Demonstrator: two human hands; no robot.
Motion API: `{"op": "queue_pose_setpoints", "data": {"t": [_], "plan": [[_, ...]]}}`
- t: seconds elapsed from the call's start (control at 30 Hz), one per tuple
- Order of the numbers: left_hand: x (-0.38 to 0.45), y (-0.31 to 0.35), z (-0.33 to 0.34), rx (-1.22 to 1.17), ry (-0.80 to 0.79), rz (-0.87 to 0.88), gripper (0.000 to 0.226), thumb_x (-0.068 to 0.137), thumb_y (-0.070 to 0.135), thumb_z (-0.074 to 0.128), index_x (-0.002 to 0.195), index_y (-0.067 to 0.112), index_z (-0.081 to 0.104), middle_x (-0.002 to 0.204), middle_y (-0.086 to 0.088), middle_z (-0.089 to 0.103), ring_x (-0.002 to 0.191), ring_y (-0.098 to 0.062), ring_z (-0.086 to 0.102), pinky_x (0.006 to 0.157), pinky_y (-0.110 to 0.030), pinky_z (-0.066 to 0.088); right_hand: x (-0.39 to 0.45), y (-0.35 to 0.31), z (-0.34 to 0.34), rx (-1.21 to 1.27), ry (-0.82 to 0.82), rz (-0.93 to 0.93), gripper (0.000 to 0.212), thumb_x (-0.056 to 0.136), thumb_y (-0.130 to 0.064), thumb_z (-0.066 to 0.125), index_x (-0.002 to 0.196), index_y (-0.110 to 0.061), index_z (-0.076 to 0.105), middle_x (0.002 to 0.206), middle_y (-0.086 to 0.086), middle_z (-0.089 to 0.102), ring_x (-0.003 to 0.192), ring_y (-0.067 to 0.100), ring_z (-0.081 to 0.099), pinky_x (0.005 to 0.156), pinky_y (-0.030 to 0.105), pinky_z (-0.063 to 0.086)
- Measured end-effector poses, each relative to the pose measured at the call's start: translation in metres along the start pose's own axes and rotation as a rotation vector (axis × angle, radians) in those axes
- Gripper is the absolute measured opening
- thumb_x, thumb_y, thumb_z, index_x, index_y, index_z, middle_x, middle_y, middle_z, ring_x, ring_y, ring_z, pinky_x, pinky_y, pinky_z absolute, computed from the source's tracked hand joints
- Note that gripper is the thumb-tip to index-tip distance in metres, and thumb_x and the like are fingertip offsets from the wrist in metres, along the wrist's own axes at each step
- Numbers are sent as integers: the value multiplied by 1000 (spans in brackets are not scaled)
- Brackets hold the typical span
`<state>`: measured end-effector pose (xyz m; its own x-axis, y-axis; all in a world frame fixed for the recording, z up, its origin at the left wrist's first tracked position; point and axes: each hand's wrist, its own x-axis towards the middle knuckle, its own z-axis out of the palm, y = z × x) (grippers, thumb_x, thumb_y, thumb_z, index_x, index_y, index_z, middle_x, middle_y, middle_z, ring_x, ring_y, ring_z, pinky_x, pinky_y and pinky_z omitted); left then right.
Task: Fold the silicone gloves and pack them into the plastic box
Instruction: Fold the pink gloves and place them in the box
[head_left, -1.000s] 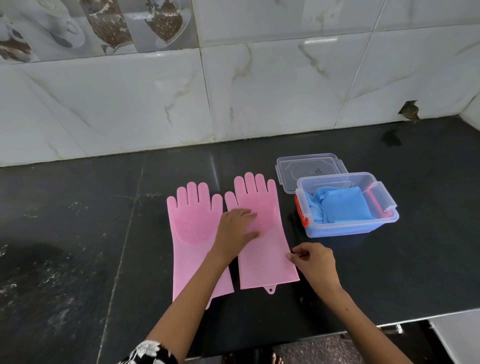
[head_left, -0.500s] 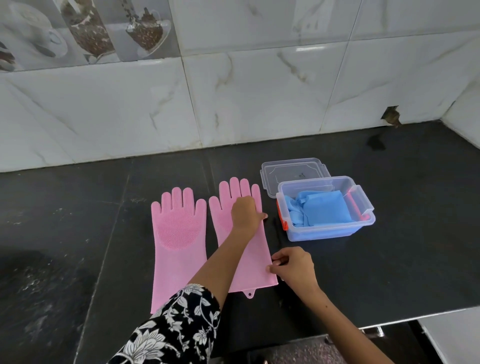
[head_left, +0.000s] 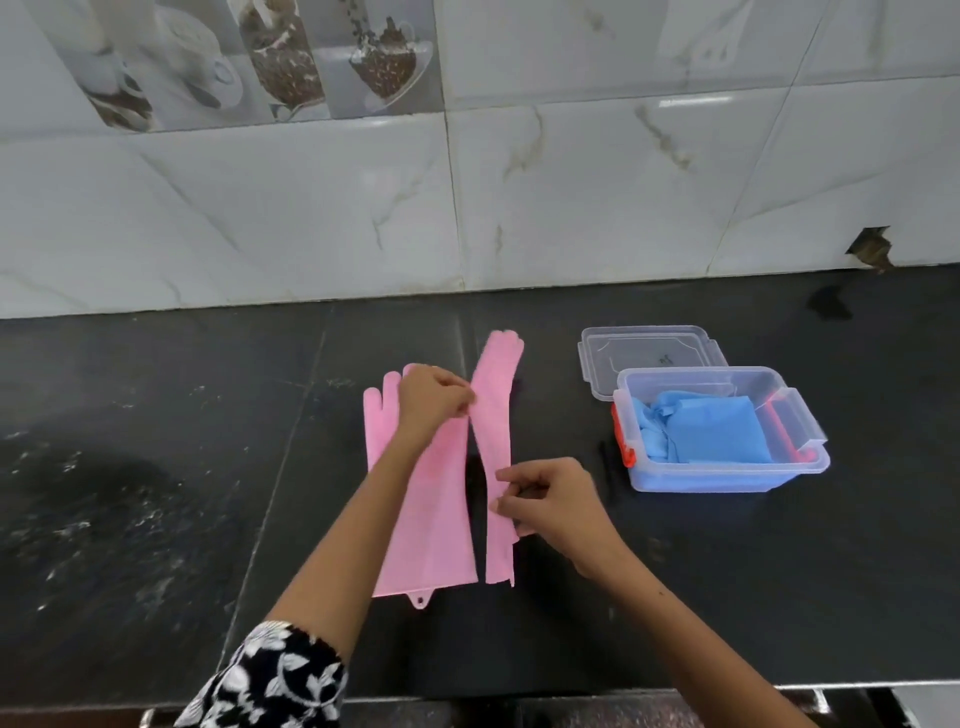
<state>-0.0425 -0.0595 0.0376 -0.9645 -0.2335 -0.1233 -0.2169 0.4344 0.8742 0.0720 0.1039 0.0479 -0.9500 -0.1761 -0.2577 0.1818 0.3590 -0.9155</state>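
Two pink silicone gloves lie side by side on the black countertop (head_left: 156, 467). The left pink glove (head_left: 447, 525) is flat, partly under my left forearm. The right pink glove (head_left: 497, 415) is raised on its long edge and shows as a narrow strip. My left hand (head_left: 431, 402) pinches its edge near the palm part. My right hand (head_left: 553, 501) pinches the same glove lower down, near the cuff. To the right stands the clear plastic box (head_left: 802, 467) with red latches, open, holding folded blue gloves (head_left: 701, 434).
The box's clear lid (head_left: 649, 348) lies flat just behind the box. A marble-tiled wall (head_left: 519, 197) rises at the back of the counter. The counter's front edge (head_left: 857, 688) runs along the bottom of the view.
The right glove, flat before, has been lifted along its right side and turned up on edge toward the left. My left hand moved from pressing its palm to pinching its edge.
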Motion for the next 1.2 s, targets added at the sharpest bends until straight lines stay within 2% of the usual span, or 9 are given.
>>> {"op": "queue_pose_setpoints", "data": {"t": [0.13,0.3,0.47,0.6,0.67,0.77,0.87,1.07,1.2], "plan": [[0,-48,-62,-101,82,-171,15,70,-6,73,84,-6,73,67,-13,68,50,-12,64,56,-23,59,14,-15,70,-55,-136,-13,39,78,-8,74,116,-5,65,92,8,69,77,17,67,77,31,59],[-9,-103,-79,-134,124,-302,9,78,-3,70,86,-5,72,83,-18,71,69,-27,69,59,-27,60,18,2,141,-238,-269,23,44,82,-27,71,121,-9,61,117,6,66,101,20,63,96,29,49],[-8,-111,-69,-57,175,-162,16,75,21,79,76,5,76,70,-8,72,64,-21,68,67,-33,58,37,16,110,-389,41,-67,25,84,-33,67,105,-19,70,104,-4,69,83,10,62,84,27,51],[-1,-105,-63,34,212,-148,17,76,24,77,76,7,75,76,-5,73,65,-15,62,65,-26,49,83,12,71,-359,332,-13,15,87,-22,62,84,-9,69,80,5,67,70,19,61,73,33,51],[3,-104,-62,69,211,-156,13,78,20,75,83,8,75,81,-2,73,72,-15,63,67,-27,48,107,10,66,-329,394,55,24,86,-19,61,69,-3,60,67,11,63,61,25,57,64,36,50],[6,-106,-61,86,215,-151,11,79,17,73,85,8,73,81,-1,70,72,-14,61,67,-25,45,134,10,67,-224,436,163,27,85,-18,64,85,9,65,84,23,70,64,29,60,73,45,56],[6,-109,-61,38,234,-121,8,79,14,72,75,9,67,73,2,65,68,-13,59,64,-22,42,148,11,69,-169,429,149,21,86,-15,63,84,6,69,85,22,71,65,25,60,74,47,58],[1,-121,-58,-129,334,-80,14,84,14,67,75,6,60,67,4,58,62,-6,51,54,-6,41,156,-6,71,-112,485,-146,6,84,-18,67,85,-13,70,75,-5,68,69,10,62,68,21,48],[-4,-125,-58,-154,368,-77,11,87,14,65,80,6,60,74,1,60,68,-11,55,57,-7,43,165,-3,77,-284,319,-65,20,87,-15,63,105,-6,67,97,6,71,89,21,65,80,29,52]]}}
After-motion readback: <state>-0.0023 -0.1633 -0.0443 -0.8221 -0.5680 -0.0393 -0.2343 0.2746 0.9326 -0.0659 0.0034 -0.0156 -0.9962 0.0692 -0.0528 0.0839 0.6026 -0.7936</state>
